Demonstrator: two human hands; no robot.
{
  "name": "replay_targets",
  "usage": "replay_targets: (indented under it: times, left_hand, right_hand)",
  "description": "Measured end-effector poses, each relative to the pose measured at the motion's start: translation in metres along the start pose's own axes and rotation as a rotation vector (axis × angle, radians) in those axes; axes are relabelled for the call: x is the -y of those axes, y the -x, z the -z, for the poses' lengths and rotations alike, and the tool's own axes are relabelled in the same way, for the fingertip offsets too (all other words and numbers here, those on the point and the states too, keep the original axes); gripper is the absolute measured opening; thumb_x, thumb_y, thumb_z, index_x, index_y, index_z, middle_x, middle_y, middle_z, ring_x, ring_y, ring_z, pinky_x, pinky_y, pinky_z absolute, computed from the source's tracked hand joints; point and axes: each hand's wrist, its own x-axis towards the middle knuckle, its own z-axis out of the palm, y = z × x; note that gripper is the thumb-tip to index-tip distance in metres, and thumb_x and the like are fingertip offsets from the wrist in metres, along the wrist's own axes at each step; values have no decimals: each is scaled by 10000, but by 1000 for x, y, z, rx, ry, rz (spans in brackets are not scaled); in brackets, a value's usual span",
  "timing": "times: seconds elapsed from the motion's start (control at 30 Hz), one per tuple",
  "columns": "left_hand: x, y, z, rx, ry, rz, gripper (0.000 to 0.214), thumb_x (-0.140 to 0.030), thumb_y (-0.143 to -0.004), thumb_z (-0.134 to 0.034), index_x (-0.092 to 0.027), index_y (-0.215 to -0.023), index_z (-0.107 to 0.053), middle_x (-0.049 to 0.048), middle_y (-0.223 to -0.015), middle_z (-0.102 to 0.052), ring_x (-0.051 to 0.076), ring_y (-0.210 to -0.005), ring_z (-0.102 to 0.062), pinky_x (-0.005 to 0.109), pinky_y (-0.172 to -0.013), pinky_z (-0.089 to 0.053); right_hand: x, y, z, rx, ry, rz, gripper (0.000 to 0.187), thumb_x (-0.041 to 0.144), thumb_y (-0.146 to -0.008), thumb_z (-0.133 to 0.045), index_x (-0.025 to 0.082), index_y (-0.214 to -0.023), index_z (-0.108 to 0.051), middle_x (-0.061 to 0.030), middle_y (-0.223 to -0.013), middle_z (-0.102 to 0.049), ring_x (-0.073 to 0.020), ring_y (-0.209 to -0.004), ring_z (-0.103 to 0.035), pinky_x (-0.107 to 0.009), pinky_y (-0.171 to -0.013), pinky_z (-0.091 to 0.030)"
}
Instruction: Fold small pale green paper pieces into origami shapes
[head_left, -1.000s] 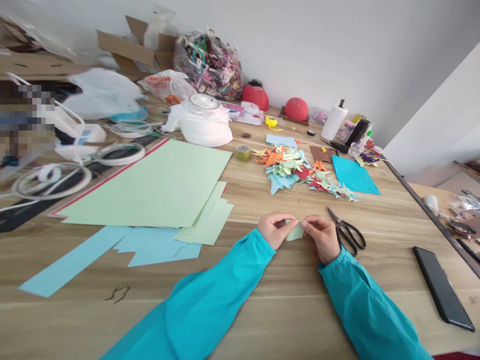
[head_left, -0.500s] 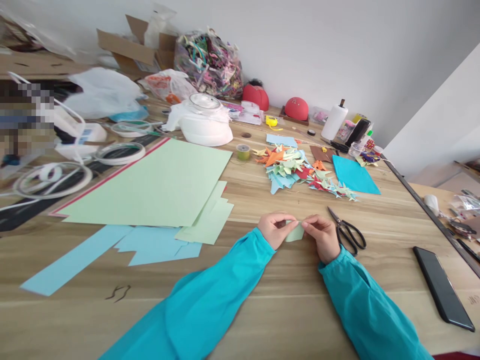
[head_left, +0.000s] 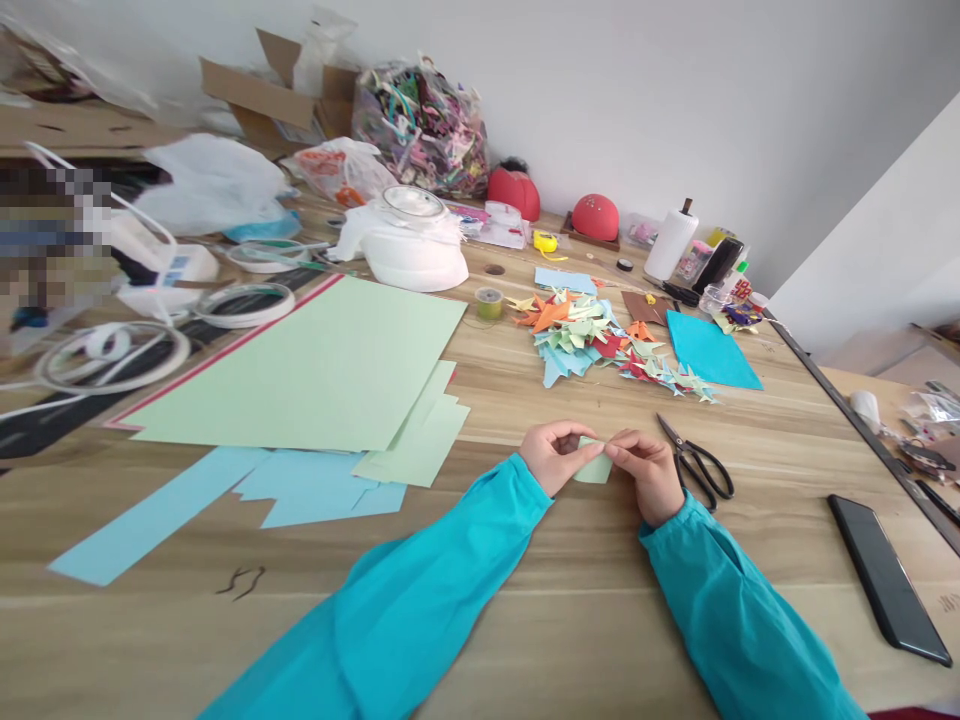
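Between my two hands is a small piece of light green paper (head_left: 595, 470). My left hand (head_left: 556, 456) pinches its left and upper side between thumb and fingers. At its upper right, my right hand (head_left: 646, 471) pinches the edge, thumb against forefinger; the two thumbs nearly meet. Part of the paper is hidden behind the fingers. Black-handled scissors (head_left: 696, 465) lie beside my right hand, blades pointing away. Beyond the hands is a heap of folded paper cranes (head_left: 577, 335) in green, orange, blue and red.
Large green sheets (head_left: 315, 370), green offcuts (head_left: 424, 445) and blue paper strips (head_left: 161, 510) lie at left. A black phone (head_left: 889, 580) rests at right. Farther back are a spool (head_left: 490, 304), a turquoise sheet (head_left: 712, 350), a white bottle (head_left: 671, 243) and a white-wrapped bundle (head_left: 416, 255).
The green paper has tilted slightly, and a bit more of its upper edge shows between the fingers. Both hands keep their pinch. The whole view has shifted a little.
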Motion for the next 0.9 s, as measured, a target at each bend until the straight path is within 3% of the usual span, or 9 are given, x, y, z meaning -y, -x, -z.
replay_targets:
  times: [0.2,0.43,0.7,0.9]
  left_hand:
    - [1,-2,1,-3,39,29,208,-326,-549,-727,-130,-567,-663,13,-512,-588,96,-487,-473,221,-463,-376]
    - [6,-1,1,-23,51,36,223,-347,-563,-732,-131,-591,-679,23,-558,-624,115,-538,-509,234,-509,-407]
    - [-1,-2,1,-4,64,-1,261,-365,-598,-694,-129,-516,-619,-10,-511,-566,94,-530,-474,215,-501,-385]
    - [-2,1,-2,6,66,50,259,-366,-587,-701,-116,-651,-676,30,-594,-644,125,-559,-543,233,-521,-437]
  right_hand:
    - [-2,0,1,7,-43,1,73,214,-649,-712,196,-601,-660,23,-616,-592,-98,-574,-499,-238,-548,-370]
    - [-3,-2,1,-18,-81,-30,80,202,-632,-724,195,-588,-657,31,-605,-586,-93,-576,-489,-233,-559,-362]
    - [-2,-1,1,-33,-113,-38,91,190,-617,-733,190,-571,-654,35,-591,-570,-91,-582,-476,-233,-561,-352]
    - [-1,-3,2,-79,-151,-77,111,208,-597,-748,190,-555,-646,38,-585,-555,-87,-553,-466,-239,-544,-346]
